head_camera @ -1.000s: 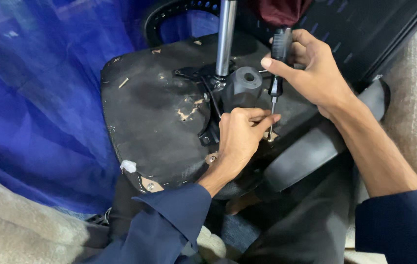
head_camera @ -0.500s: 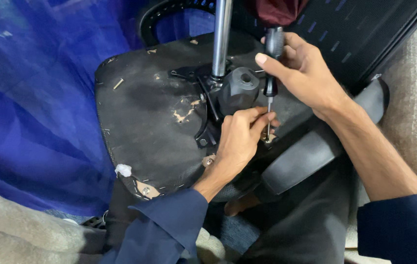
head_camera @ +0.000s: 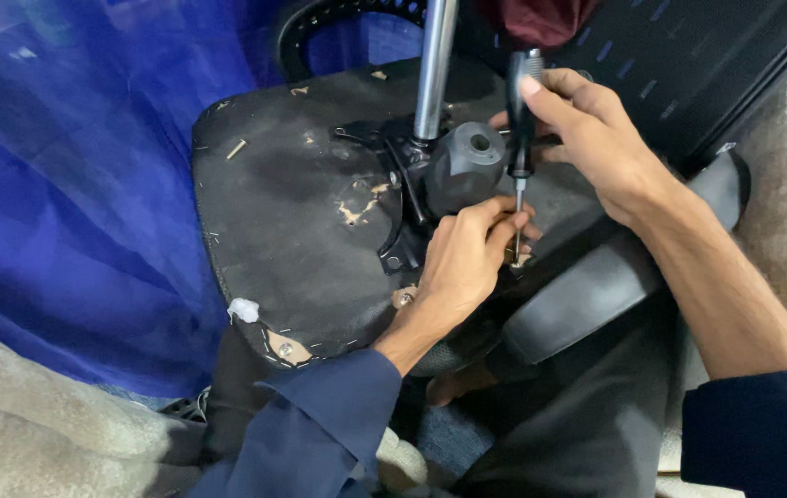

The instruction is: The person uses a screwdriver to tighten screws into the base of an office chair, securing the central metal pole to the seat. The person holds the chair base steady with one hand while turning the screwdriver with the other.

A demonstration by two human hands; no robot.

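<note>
An office chair lies overturned, its black seat underside (head_camera: 292,221) facing me. A metal gas-lift column (head_camera: 434,69) rises from the black tilt mechanism (head_camera: 463,166). My right hand (head_camera: 592,138) grips the black handle of a screwdriver (head_camera: 520,111), held upright with its tip down at the seat base. My left hand (head_camera: 467,254) pinches the screwdriver's shaft near the tip, fingers closed around it, beside the mechanism. The screw under the tip is hidden by my fingers.
A black padded armrest (head_camera: 615,272) lies just right of my left hand. The chair's mesh backrest (head_camera: 689,65) fills the upper right. Blue sheeting (head_camera: 61,184) hangs at left. Beige cloth (head_camera: 34,424) covers the lower left corner.
The view has drifted a little; both hands stay at the same spot. My right hand has shifted slightly higher on the screwdriver handle.
</note>
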